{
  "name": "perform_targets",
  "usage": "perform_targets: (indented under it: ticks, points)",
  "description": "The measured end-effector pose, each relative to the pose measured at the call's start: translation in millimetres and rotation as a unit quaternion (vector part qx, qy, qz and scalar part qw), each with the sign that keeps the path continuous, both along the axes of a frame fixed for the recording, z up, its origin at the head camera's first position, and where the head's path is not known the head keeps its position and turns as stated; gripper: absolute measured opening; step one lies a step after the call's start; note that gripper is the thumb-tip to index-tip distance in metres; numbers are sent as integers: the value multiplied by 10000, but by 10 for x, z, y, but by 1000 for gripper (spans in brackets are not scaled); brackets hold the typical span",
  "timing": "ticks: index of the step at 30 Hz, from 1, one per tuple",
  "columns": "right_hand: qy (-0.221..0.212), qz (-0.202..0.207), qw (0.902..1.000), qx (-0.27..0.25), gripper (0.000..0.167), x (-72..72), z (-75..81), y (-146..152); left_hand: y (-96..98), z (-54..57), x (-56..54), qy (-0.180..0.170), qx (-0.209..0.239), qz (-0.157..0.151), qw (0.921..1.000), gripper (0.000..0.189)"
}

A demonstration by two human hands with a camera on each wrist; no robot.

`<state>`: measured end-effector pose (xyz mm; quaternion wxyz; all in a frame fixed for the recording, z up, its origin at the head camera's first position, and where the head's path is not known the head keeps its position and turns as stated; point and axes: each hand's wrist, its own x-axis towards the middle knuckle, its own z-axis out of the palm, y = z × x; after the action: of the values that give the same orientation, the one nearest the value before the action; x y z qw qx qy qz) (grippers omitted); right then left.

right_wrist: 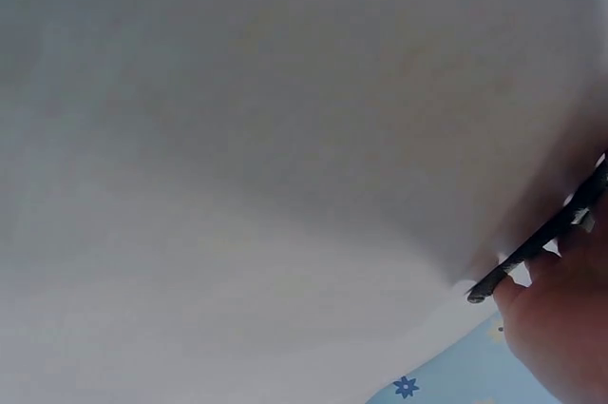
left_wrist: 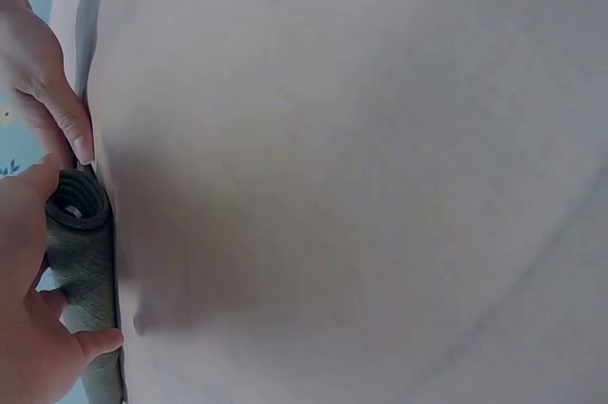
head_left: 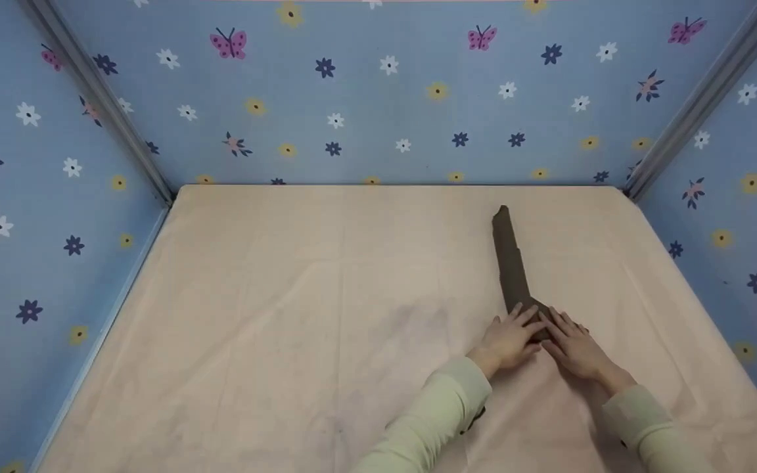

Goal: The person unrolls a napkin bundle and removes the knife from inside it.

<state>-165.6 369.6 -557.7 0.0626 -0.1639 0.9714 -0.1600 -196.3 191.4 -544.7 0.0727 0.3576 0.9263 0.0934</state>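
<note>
A dark olive cloth point(head_left: 512, 263) lies in a long narrow folded strip on the right half of the table, bending to the right at its near end. In the left wrist view, part of the cloth point(left_wrist: 84, 257) appears as a roll with a spiral of layers at its end. My left hand point(head_left: 506, 343) rests on the near end, fingers spread over it. Beside it, my right hand point(head_left: 579, 351) presses the right-hand part with extended fingers, covering much of it. In the right wrist view, the fingers point(right_wrist: 543, 266) lie along a thin dark edge of the cloth.
A pale pink cover point(head_left: 253, 295) with creases spreads over the table. Blue flowered panels point(head_left: 365, 92) stand behind it and on both sides, with grey posts point(head_left: 106, 98) at the back corners.
</note>
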Motion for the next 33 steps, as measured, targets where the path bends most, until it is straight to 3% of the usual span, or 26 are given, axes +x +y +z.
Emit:
perform_targets:
  ticks: [8, 17, 33]
  points:
    - [312, 46, 9995, -5, 51, 12, -25, -6, -53, 26, 3, -38, 23, 37, 10000, 48]
    - [14, -63, 10000, 65, 53, 8, -18, -14, -117, 22, -11, 86, 257, 80, 9996, 43]
    - [66, -8, 10000, -31, 53, 17, -32, 3, -223, 3, -15, 345, 1002, 77, 9943, 38]
